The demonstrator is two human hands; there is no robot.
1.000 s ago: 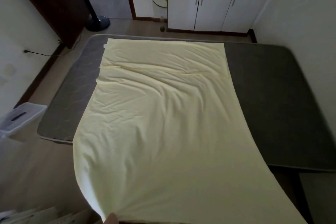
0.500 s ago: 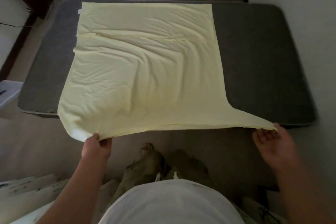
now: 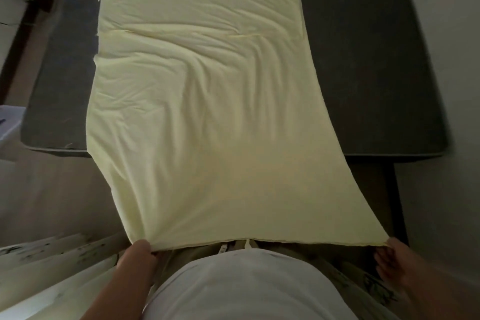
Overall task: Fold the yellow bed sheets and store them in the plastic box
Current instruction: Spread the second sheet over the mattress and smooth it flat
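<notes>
A person in a pale shirt stands at the foot of a low bed, the left hand (image 3: 137, 251) pinching the near left corner of the yellow bed sheet (image 3: 202, 101) and the right hand (image 3: 389, 254) gripping the near right corner, fingers curled under the hem at waist height. Between them the near edge hangs taut over the floor; beyond it the sheet runs up onto the grey mattress (image 3: 376, 60), where its far half lies creased and skewed towards the left side. The risks look plain: the right corner is held only at its tip and could slip free if the cloth is tugged, dropping that side to the floor; and the wrinkles across the middle, if carried into the next fold, would likely leave the corners out of line. What appears to be the plastic box (image 3: 7, 125) shows only as a pale sliver at the left edge, well apart from the sheet.
</notes>
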